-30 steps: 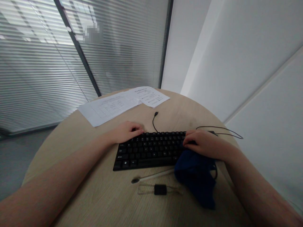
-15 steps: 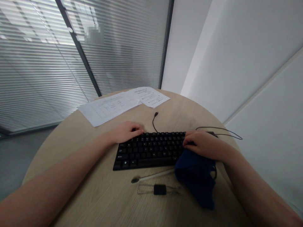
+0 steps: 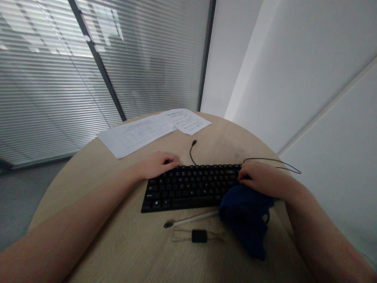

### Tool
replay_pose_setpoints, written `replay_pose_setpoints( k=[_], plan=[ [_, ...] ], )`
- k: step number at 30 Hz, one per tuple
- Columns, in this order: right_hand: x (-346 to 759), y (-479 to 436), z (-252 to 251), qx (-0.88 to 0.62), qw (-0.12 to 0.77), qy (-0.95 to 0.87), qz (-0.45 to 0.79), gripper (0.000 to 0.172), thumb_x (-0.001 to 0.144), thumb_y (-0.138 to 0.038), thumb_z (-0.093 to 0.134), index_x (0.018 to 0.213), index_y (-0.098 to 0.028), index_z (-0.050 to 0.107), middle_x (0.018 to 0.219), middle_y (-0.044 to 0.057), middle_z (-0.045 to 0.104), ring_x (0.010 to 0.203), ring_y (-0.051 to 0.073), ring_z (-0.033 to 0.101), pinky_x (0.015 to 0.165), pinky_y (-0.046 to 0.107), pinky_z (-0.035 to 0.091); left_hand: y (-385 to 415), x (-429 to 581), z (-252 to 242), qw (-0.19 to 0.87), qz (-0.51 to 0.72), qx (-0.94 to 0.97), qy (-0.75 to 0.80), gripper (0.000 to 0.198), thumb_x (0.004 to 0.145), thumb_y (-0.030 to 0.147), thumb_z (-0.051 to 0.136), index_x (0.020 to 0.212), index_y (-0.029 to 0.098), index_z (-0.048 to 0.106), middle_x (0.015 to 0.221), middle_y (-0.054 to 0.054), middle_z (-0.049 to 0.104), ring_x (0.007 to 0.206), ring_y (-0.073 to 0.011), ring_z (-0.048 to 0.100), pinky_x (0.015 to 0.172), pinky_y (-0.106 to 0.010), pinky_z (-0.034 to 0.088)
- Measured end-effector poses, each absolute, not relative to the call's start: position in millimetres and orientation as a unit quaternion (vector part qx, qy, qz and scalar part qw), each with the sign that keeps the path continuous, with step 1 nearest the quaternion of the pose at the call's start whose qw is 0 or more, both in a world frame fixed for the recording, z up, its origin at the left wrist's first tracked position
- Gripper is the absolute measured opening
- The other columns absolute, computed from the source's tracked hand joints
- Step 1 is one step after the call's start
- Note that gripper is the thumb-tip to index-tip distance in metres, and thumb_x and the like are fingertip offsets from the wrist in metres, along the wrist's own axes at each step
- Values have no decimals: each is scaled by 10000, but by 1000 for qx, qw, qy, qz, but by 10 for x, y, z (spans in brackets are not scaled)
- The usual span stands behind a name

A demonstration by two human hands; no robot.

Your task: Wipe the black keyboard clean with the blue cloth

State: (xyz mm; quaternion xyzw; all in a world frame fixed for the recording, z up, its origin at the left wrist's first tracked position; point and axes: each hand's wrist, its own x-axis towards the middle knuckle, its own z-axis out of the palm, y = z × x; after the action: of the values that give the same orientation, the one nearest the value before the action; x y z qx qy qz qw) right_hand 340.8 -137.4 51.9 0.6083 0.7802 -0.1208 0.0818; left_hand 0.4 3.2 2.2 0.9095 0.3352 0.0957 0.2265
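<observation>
A black keyboard (image 3: 188, 190) lies on the round wooden table. At its upper left corner my left hand (image 3: 159, 164) is closed, the thumb along the back edge and the other fingers curled and partly hidden. My right hand (image 3: 259, 177) presses a blue cloth (image 3: 247, 220) against the keys at the right end, fingers bent round its upper part. The rest of the cloth hangs in folds over the front right corner and onto the table. Below the keyboard lies a thin white-handled brush (image 3: 191, 218) with a dark tip, its right end reaching the cloth.
Near the brush is a small black block (image 3: 199, 236) with thin wire loops on both sides. A cable plug (image 3: 194, 142) sticks out behind the keyboard, and a cable loop (image 3: 282, 162) extends past the table's right edge. Printed papers (image 3: 138, 133) lie at the back.
My right hand has slid a little to the right along the keyboard with the blue cloth, uncovering more keys. My left hand has stayed in place.
</observation>
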Motion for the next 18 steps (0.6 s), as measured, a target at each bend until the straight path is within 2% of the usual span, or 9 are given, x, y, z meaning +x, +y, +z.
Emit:
replay_pose_setpoints(
  k=[6,12,18],
  plan=[
    [3451,-1368,505,591,69,795,-117,216,860,-202,559,859,-204,775,900,60,731,824,190,653,797,287,465,38,-4,12,226,88,912,331,439,965,516,422,804,183,658,754,-13,658,721,-163,589,679,-289,392],
    [3371,-1408,505,565,11,816,-124,231,927,-236,537,944,-229,767,982,37,724,873,182,650,854,297,471,41,3,12,226,83,912,332,447,967,520,415,812,184,667,761,-17,663,721,-163,591,674,-290,394],
    [3256,-1398,458,567,28,813,-126,216,907,-207,559,933,-219,773,998,48,724,906,202,654,844,304,477,50,-6,6,233,86,909,334,445,963,529,433,793,185,659,734,-9,649,697,-155,573,665,-293,388]
  ],
)
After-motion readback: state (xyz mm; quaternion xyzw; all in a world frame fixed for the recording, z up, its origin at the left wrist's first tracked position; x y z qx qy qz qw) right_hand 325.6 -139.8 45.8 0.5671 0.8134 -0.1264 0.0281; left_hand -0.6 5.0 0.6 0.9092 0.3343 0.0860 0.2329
